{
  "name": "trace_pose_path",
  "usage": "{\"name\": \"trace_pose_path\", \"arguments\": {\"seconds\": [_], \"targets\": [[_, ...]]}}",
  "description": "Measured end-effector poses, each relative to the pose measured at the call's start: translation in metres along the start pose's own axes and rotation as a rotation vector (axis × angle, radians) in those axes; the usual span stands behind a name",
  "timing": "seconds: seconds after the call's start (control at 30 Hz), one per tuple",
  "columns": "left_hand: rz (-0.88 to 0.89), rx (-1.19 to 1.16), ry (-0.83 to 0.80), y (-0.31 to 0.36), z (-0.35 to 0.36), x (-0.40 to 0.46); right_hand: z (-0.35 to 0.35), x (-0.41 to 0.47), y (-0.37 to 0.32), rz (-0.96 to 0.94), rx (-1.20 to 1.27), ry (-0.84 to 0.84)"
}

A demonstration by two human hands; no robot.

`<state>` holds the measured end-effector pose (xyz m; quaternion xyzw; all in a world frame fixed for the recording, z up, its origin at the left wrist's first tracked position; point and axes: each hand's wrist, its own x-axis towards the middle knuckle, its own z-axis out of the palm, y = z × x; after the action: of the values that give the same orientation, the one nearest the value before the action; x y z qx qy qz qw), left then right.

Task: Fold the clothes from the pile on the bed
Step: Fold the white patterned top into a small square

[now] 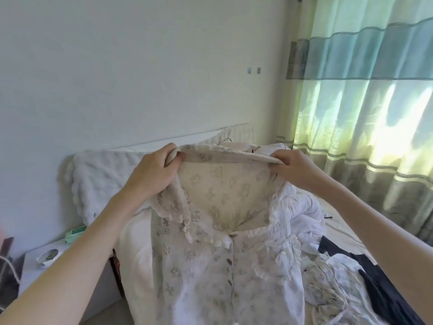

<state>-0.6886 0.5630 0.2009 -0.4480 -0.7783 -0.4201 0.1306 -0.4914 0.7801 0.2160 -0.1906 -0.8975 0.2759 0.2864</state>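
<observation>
Indoors, left hand and right hand pinch a printed shirt (collar up) above a cluttered bed, beside a striped curtain

left hand: raised, pinching grip | right hand: raised, pinching grip | arms outstretched

Shirt: thin matt printed cloth, lace-frilled collar; pillow: fluffy textured fabric.

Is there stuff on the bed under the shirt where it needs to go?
Yes. Under the shirt, held up by the left hand and right hand, lie white clothes and a dark garment.
</observation>
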Motion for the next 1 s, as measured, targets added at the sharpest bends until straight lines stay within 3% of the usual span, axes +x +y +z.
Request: {"name": "trace_pose_path", "arguments": {"seconds": [0.13, 0.3, 0.4, 0.53, 0.67, 0.73, 0.87, 1.0], "targets": [[0.029, 0.046, -0.013, -0.004, 0.0, 0.001, -0.001, -0.005, 0.007, 0.1, 0.152, -0.116], [0.061, 0.013, 0.158, -0.002, 0.011, -0.005, -0.003, -0.011, 0.008, 0.018, 0.209, -0.118], [-0.011, -0.042, 0.054, -0.016, 0.019, -0.025, 0.001, -0.024, 0.018, 0.042, 0.206, -0.262], [-0.037, -0.026, -0.104, -0.036, 0.018, -0.052, 0.009, -0.045, 0.053, 0.27, 0.731, -0.617], [-0.107, -0.049, -0.18, -0.042, 0.017, -0.076, 0.031, -0.059, 0.078, 0.265, 0.878, -0.665], [-0.181, -0.087, -0.239, -0.044, 0.014, -0.093, 0.043, -0.067, 0.081, 0.248, 0.739, -0.598], [-0.304, -0.154, -0.347, -0.042, 0.016, -0.134, 0.071, -0.093, 0.081, 0.187, 0.274, -0.226], [-0.3, -0.062, -0.25, -0.04, 0.033, -0.179, 0.087, -0.134, 0.071, 0.164, 0.171, -0.068]]}}
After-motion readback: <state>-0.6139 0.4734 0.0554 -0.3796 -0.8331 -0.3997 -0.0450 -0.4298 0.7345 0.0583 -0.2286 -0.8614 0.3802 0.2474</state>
